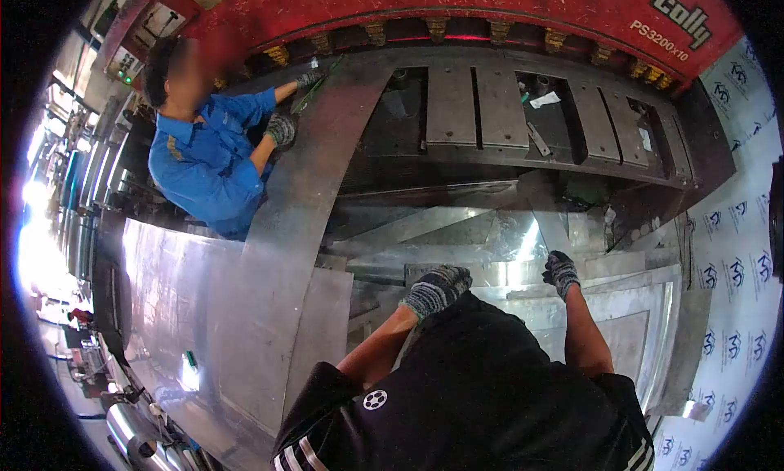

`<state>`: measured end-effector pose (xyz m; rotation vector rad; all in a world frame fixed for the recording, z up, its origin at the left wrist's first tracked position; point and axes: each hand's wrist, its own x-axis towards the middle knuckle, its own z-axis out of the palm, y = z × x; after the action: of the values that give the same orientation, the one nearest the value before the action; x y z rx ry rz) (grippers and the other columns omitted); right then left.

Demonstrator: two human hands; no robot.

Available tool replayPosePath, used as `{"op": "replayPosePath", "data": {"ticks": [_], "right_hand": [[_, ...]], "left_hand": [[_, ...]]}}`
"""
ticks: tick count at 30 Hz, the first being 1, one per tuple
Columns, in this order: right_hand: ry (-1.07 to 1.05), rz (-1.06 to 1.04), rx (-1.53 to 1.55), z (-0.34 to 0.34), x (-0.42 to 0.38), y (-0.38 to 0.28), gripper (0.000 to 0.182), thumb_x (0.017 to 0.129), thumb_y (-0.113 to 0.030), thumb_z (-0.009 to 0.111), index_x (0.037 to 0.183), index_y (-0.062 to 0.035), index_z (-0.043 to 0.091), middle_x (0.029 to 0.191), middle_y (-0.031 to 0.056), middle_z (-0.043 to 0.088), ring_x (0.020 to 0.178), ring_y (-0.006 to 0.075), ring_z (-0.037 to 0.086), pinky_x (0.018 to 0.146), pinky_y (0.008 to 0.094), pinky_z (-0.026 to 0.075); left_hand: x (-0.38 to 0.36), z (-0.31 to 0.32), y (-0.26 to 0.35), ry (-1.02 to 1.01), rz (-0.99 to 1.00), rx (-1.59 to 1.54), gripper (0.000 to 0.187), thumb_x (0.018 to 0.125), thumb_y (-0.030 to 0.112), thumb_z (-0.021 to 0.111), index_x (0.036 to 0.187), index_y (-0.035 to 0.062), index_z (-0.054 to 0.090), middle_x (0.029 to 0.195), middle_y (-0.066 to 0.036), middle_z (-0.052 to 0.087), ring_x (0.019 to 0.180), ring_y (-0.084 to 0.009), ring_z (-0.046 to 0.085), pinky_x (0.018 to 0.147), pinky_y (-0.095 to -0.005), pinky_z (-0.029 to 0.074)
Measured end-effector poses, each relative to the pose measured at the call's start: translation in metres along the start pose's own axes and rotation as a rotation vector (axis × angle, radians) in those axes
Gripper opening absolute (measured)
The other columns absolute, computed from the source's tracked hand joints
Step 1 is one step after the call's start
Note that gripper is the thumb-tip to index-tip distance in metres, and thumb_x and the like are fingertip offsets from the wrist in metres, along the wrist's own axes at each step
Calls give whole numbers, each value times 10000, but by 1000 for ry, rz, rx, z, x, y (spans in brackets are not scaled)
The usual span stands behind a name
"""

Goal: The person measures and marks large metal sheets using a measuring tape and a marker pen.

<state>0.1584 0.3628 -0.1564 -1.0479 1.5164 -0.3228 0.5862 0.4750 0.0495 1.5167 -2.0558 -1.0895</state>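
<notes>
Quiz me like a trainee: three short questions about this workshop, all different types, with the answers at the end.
1. True or false: the co-worker wears a blue shirt.
2. Which of the camera wearer's hands is nearer the narrow metal strip that points away toward the machine?
A. left hand
B. right hand
3. Fill in the blank: above "PS3200x10", the machine reads ____.

Key: 1. true; 2. B; 3. Colly

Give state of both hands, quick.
Left hand: at waist, nothing visible held; open or closed unclear.
Right hand: at near end of metal strip; grip unclear.
</notes>
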Motion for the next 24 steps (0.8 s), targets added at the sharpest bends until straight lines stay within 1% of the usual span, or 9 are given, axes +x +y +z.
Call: {"op": "replayPosePath", "data": {"ticks": [3,4,5,8,14,15,18,21,24], "right_hand": [[3,-591,-68,-26,102,80,297,977,-318,583,1260,-226,567,857,67,634,641,291,639,523,472,540],[81,98,376,-3,24,-36,318,971,-318,594,1276,-236,554,909,67,644,660,295,645,535,484,543],[73,101,370,-30,60,10,318,971,-318,594,1276,-236,554,909,67,644,660,295,645,535,484,543],[86,-846,-727,-12,147,43,312,973,-338,581,1226,-155,570,865,62,640,620,276,640,543,458,544],[-69,-676,-482,-7,159,-113,382,999,-453,481,1069,-114,644,933,93,690,616,209,666,561,388,563],[-88,-187,-991,21,82,-226,435,1013,-439,440,1162,-92,656,1130,159,694,862,241,716,744,402,583],[4,-679,-89,10,277,-154,497,1006,-457,439,1279,-85,624,1320,198,610,1173,257,625,991,390,496],[140,-592,-968,25,199,-299,487,996,-421,464,1324,-88,604,1389,195,558,1313,312,502,1111,400,379],[240,-652,-863,42,176,-354,495,977,-403,499,1350,-87,583,1392,190,558,1293,341,519,1100,402,396]], "left_hand": [[19,-5,-9,-3,-25,41,379,964,345,544,1150,40,668,1120,-229,669,1067,-408,618,939,-471,481],[20,-7,-10,-10,-36,79,382,965,348,542,1153,40,667,1124,-230,667,1067,-411,616,939,-473,481],[18,-9,-10,-7,-46,77,382,965,348,542,1153,40,667,1124,-230,667,1067,-411,616,939,-473,481],[10,-8,-16,144,-43,40,398,970,368,530,1155,42,663,1146,-231,657,1080,-419,610,941,-481,476],[-41,13,-31,228,-262,-22,387,958,370,546,1184,74,651,1151,-211,666,1078,-399,624,920,-462,490],[-54,22,-34,264,-300,-40,384,955,368,550,1195,86,647,1157,-203,669,1072,-395,630,914,-455,495],[-78,36,-22,236,-437,1,347,949,335,565,1191,105,663,1135,-176,683,1044,-395,638,895,-453,507],[-86,48,0,286,-549,-42,347,942,364,568,1125,96,692,1088,-176,693,1034,-390,642,880,-463,511],[-98,100,-7,467,-693,18,357,951,379,557,1125,96,690,1097,-202,689,1040,-398,642,884,-466,516]]}}
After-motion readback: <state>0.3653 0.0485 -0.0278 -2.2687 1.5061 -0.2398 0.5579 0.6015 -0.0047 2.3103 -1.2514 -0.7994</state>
